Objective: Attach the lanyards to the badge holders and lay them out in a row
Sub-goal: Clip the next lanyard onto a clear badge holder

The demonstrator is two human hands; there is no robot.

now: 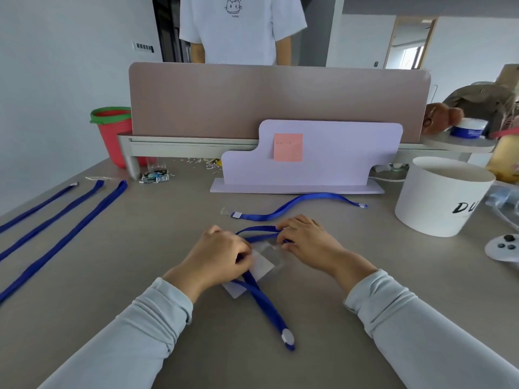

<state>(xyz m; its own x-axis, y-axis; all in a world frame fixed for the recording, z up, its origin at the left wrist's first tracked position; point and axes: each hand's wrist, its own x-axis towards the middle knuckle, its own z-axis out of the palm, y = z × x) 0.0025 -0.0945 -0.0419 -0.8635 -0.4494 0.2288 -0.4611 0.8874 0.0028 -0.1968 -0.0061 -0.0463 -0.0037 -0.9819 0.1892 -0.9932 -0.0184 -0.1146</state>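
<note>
Lying at a slant on the grey desk (168, 220), the clear badge holder (264, 263) with its white card insert sits just in front of the person, between both hands. A blue lanyard (266, 304) crosses over it. One end trails toward the near edge and finishes in a white clip (288, 336), while the other part loops round the holder's far side.

The left hand (222, 256) has its fingers curled and pinches the strap at the holder's left edge. The right hand (309, 240) grips the looped strap at the holder's far corner, its fingers bent over it. Both forearms are in pale grey sleeves.

Just beyond the hands a second lanyard (325, 195) lies loose in a wavy line. Well to the left, three more lanyards (115, 192) lie stretched out side by side.

Further back stands a lilac desk stand (323, 169) carrying a pink sticky note (288, 147). A white round box (438, 197) is to the right, and a white game controller (502, 245) lies by the right edge. Behind the desk rises a pinkish partition panel (252, 99), with a red bucket (115, 136) at its left end. A person in a white T-shirt (241, 29) stands beyond the panel.
</note>
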